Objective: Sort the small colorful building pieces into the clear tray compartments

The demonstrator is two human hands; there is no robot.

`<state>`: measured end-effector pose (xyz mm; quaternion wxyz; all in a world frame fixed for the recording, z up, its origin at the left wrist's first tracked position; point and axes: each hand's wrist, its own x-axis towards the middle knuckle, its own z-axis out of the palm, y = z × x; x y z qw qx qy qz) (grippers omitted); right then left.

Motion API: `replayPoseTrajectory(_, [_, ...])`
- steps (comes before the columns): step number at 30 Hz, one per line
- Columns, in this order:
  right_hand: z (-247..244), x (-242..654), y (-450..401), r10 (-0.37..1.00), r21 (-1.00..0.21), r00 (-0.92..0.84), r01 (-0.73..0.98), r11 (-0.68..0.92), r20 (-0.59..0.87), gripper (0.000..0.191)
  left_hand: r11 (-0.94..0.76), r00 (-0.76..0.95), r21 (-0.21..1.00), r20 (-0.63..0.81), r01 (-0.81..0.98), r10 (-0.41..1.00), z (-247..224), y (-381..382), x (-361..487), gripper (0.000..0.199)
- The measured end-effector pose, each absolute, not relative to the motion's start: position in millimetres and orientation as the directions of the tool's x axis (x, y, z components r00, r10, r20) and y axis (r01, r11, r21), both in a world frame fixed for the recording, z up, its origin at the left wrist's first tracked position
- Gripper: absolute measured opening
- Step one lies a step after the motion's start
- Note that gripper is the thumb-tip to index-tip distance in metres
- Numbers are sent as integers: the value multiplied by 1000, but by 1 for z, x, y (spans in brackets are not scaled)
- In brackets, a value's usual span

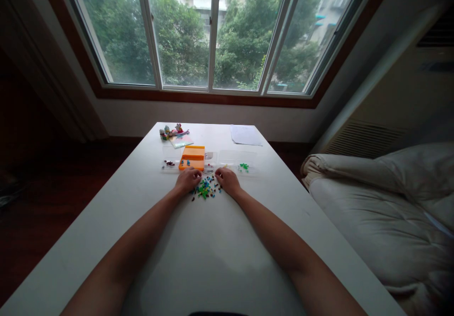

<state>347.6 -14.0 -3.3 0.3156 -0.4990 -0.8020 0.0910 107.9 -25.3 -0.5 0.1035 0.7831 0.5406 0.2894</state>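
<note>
I'm looking over a white table [220,245] below a wood-framed window [212,37], with a pale padded cushion [354,212] at right. Small coloured pieces [205,189] lie heaped on the table between the left hand [187,179] and right hand [229,179], both curled; from here I can't tell whether either grips anything.

Pieces [205,192] (multicoloured) too small to make out; window [212,41] cropped above

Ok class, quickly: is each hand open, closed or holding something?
Left hand: partly curled beside the small coloured pieces; whether it holds one can't be told.
Right hand: also partly curled, on their other side; holding can't be told.
</note>
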Motion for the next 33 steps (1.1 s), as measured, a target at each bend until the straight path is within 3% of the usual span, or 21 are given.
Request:
replayPoseTrajectory(6, [-2, 351, -11, 852, -590, -200, 645, 486, 484, 9, -365, 230, 462, 324, 808, 918, -1, -25, 107, 13])
replayPoseTrajectory(9, [-3, 354, -5, 870, -715, -75, 538, 447, 487, 13, -353, 221, 459, 317, 815, 922, 0, -25, 107, 13])
replayPoseTrajectory(13, [-6, 363, 10, 944, -940, 120, 191, 283, 308, 29, -352, 216, 462, 322, 814, 922, -1, -25, 107, 13])
replayPoseTrajectory(15, [-7, 368, 16, 956, -971, 172, 40, 237, 240, 37, -356, 215, 464, 331, 811, 919, -1, -25, 107, 13])
replayPoseTrajectory(17, [-7, 370, 18, 953, -972, 198, -3, 236, 231, 42, -359, 211, 466, 340, 809, 917, -2, -24, 108, 14])
replayPoseTrajectory(19, [-7, 370, 16, 953, -965, 155, 77, 251, 261, 38, -356, 202, 468, 348, 809, 915, -2, -23, 108, 15])
replayPoseTrajectory(21, [-6, 366, 10, 946, -916, 22, 261, 306, 323, 27, -349, 190, 469, 354, 811, 916, -3, -23, 108, 16])
replayPoseTrajectory(24, [-5, 355, 1, 885, -714, -236, 525, 464, 401, 16, -343, 179, 474, 358, 811, 917, -4, -22, 108, 16])
replayPoseTrajectory(26, [-5, 349, -3, 840, -585, -347, 605, 540, 417, 14, -345, 178, 475, 362, 810, 915, -4, -21, 108, 16])
replayPoseTrajectory(29, [-6, 343, -4, 828, -502, -380, 664, 554, 413, 18, -347, 179, 476, 363, 808, 915, -5, -21, 108, 16])
replayPoseTrajectory(33, [-6, 340, -4, 855, -484, -356, 712, 509, 376, 17, -333, 170, 483, 350, 810, 921, -4, -21, 108, 17])
